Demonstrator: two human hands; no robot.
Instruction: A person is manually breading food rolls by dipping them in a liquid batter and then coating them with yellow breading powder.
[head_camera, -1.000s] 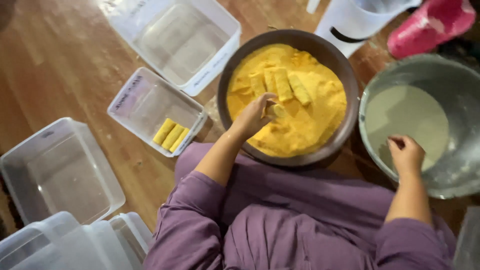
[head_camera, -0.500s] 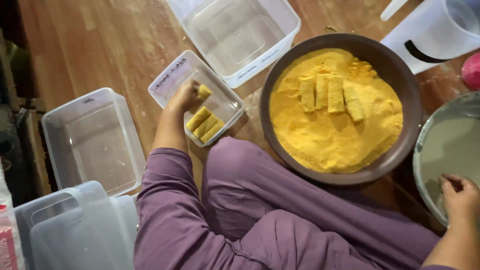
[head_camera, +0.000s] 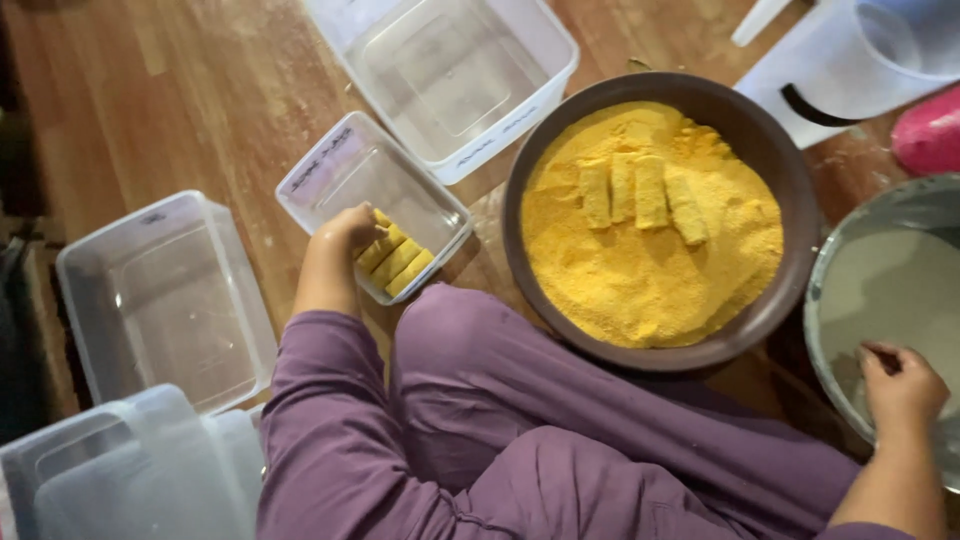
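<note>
1. You are reaching your left hand (head_camera: 345, 232) into the small clear plastic container (head_camera: 330, 172) on the wooden floor (head_camera: 180, 90), with the fingers curled down onto the top end of a row of yellow crumb-coated sticks (head_camera: 395, 262). Whether the fingers are actually pinching a stick or only touching it cannot be told from this angle.
2. The coated sticks are lying side by side in the near corner of that small container, just beside your purple-clad knee (head_camera: 470, 340).
3. You are resting your right hand (head_camera: 903, 385) at the near rim of the grey metal bowl (head_camera: 830, 250) that is holding pale liquid batter; the fingers are bent loosely inward and gripping nothing visible.
4. Between your two hands, the round brown bowl (head_camera: 770, 150) is sitting full of yellow crumbs, and four more sticks (head_camera: 640, 192) are lying side by side on the crumbs near its middle.
5. A larger empty clear tub (head_camera: 450, 60) is standing just beyond the small container, and another empty tub (head_camera: 165, 295) is sitting to your left.
6. A clear jug (head_camera: 880, 50) and a pink object (head_camera: 930, 130) are showing at the far right.
</note>
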